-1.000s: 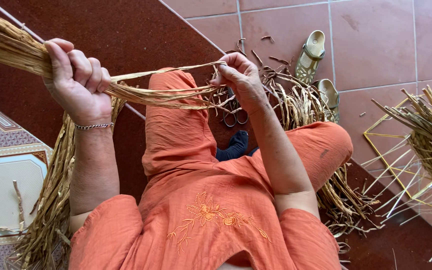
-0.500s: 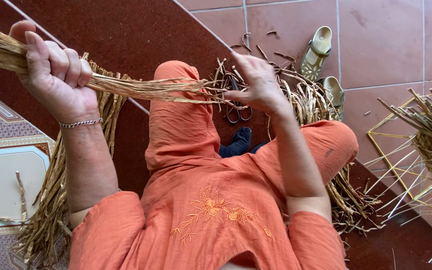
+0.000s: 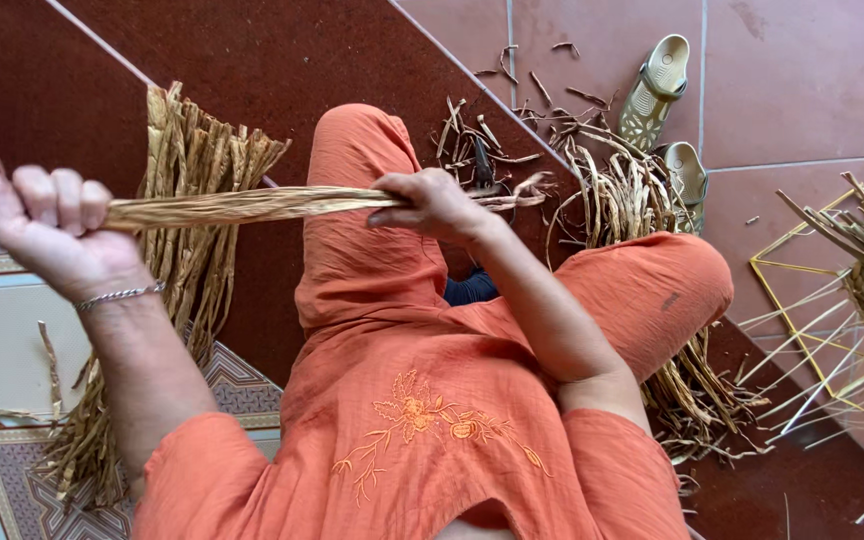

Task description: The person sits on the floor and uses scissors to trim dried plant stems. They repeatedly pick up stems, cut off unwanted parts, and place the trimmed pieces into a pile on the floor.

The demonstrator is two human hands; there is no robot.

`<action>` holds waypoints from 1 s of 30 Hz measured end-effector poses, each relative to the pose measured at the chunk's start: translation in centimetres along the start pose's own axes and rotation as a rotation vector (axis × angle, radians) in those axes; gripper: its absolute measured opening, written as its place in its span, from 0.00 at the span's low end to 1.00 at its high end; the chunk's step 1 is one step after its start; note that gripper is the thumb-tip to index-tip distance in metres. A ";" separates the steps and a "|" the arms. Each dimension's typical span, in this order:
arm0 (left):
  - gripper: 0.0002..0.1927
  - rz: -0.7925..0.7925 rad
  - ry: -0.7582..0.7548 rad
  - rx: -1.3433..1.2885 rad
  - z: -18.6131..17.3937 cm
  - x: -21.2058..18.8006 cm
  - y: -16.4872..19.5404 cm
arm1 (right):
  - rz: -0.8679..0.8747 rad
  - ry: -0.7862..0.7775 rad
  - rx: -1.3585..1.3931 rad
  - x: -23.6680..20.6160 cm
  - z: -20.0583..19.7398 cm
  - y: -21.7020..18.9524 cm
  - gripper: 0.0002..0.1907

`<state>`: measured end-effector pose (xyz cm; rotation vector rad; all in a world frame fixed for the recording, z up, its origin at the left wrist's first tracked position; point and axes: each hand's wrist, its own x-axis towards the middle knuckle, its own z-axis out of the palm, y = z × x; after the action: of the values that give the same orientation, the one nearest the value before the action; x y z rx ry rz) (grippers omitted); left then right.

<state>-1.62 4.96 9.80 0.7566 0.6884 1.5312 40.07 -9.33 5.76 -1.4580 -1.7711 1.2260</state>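
1. Our left hand grips one end of a flat bundle of dried fibre strands, fingers wrapped tight; our right hand pinches it mid-length above the raised knee.
2. We'd best keep it taut and level.
3. The bundle's left end runs out of frame; the dark tool beyond is unclear.

The left hand is raised out to the side in a closed fist, knuckles up, fingers curled tight, with the forearm angling up from the elbow and a thin chain at the wrist. The right hand sits nearer the middle over the raised knee, palm down, its fingers closed in a loose pinch. The right arm is bent at the elbow, the forearm slanting up and inward.
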 end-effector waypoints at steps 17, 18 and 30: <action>0.20 -0.021 0.681 0.582 -8.5 -4.2 -0.7 | -0.016 0.137 -0.281 -3.0 -3.6 2.5 0.10; 0.29 0.140 0.660 0.893 -8.1 -3.6 0.3 | -0.034 0.157 -0.305 -3.0 -3.6 2.3 0.10; 0.28 -0.093 -1.075 1.058 18.3 -6.8 -16.7 | -0.319 0.464 -0.749 -2.2 -3.0 0.7 0.08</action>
<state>23.39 -0.32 7.30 2.0685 0.6230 0.3791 43.49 -10.47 6.79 -1.5681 -2.0934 0.0178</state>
